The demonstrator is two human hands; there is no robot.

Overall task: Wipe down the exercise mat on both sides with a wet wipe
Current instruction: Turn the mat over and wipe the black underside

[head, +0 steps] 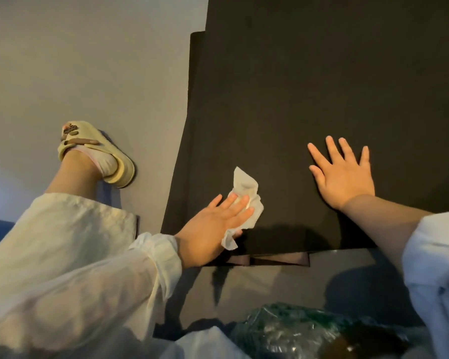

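On the floor, black exercise mat (309,86) looks soft, floppy; we'd lift it by the near edge. Left hand (213,226) presses flat on crumpled wet wipe (244,185), thumb possibly pinching; right hand (344,174) flat, holding nothing.

Count from my head view: one black exercise mat (309,86), folded so two layers show at its left edge; one white wet wipe (245,200); two hands of mine, left hand (213,229) and right hand (344,174); one sandal (99,154); one green plastic bag (296,330).
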